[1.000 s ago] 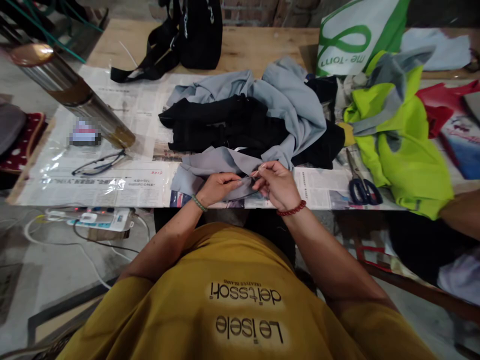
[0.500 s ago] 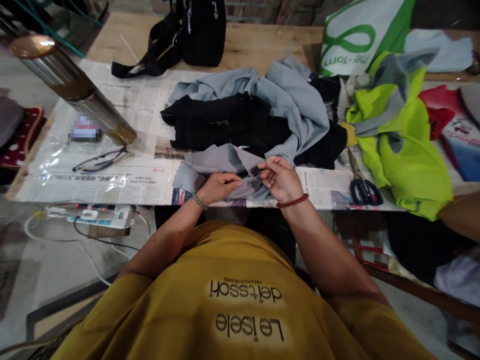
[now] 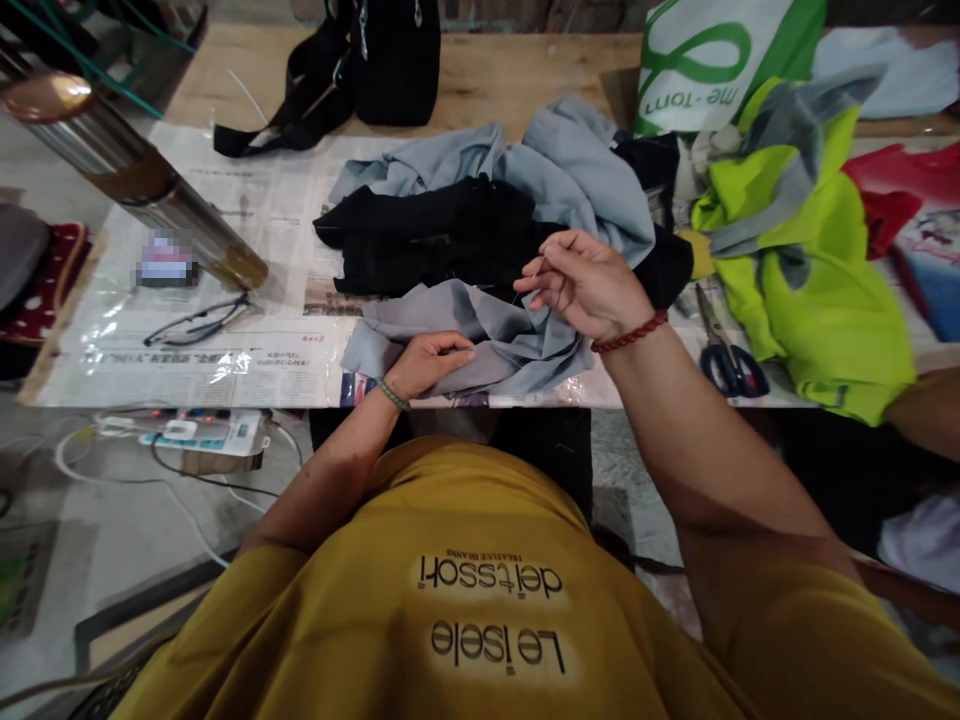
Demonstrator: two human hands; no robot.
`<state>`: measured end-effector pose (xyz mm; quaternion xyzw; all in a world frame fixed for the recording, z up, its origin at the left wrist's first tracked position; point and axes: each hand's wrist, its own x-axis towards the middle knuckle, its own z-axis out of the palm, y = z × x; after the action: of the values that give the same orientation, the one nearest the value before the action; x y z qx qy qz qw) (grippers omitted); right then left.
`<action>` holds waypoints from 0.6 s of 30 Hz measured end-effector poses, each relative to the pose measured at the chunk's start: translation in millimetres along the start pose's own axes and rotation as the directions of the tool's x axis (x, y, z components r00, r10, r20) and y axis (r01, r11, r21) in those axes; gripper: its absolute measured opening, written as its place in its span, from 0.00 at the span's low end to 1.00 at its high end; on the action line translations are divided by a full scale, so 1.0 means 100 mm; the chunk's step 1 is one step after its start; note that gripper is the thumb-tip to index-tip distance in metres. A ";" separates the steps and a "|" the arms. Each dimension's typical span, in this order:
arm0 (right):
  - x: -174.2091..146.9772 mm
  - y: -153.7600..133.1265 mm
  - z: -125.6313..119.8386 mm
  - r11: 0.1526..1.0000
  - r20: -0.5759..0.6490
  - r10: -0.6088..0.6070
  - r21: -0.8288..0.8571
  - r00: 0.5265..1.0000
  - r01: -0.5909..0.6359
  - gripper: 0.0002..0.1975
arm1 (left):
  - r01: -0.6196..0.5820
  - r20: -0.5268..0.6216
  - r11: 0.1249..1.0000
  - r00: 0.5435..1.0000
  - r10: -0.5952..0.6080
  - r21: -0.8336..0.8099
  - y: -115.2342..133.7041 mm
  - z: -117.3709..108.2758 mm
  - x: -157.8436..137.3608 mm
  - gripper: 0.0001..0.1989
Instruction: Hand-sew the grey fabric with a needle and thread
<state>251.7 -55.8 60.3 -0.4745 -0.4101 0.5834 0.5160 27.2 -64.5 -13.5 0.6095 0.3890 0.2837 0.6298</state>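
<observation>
Grey cloth [image 3: 517,345] lies bunched at the table's front edge. My left hand [image 3: 431,362] rests on its left part, thumb and fingers closed on a fold. Raised above the cloth's right side, my right hand [image 3: 585,285] pinches a needle with thumb and forefinger. The needle is too fine to make out clearly; a thin thread [image 3: 529,283] slants from the fingers down towards the cloth. Just behind the grey cloth lies a folded black garment [image 3: 427,240], with more grey-blue fabric [image 3: 592,180] heaped around it.
Scissors [image 3: 731,355] lie right of my right hand, beside a yellow-green garment [image 3: 817,300]. On the left are a steel flask [image 3: 172,205] and glasses [image 3: 199,322]. A black bag [image 3: 394,65] and a green-white bag [image 3: 720,65] stand behind. Newspaper [image 3: 277,350] covers the table.
My right hand has lifted away from the cloth, up and to the right, drawing the thread. My left hand stays on the grey cloth, almost unmoved.
</observation>
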 end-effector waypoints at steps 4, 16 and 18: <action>0.11 -0.06 -0.08 0.980 -0.083 -0.136 -0.154 0.987 0.122 0.13 | 0.011 -0.007 1.000 1.000 -0.012 -0.025 -0.01 0.00 0.00 0.17; 0.33 -0.33 -0.40 0.657 -0.150 -0.647 -0.607 0.748 0.447 0.09 | 0.008 -0.028 1.000 1.000 -0.009 -0.030 -0.02 0.00 -0.01 0.16; 0.33 -0.41 -0.47 0.603 -0.141 -0.701 -0.641 0.700 0.475 0.06 | 0.010 -0.023 0.999 1.000 -0.011 -0.042 -0.02 0.00 -0.01 0.15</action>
<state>305.5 -18.0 85.5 -0.5405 -0.5892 0.1249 0.5874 27.0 -65.5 -15.0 0.5910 0.3933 0.2955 0.6393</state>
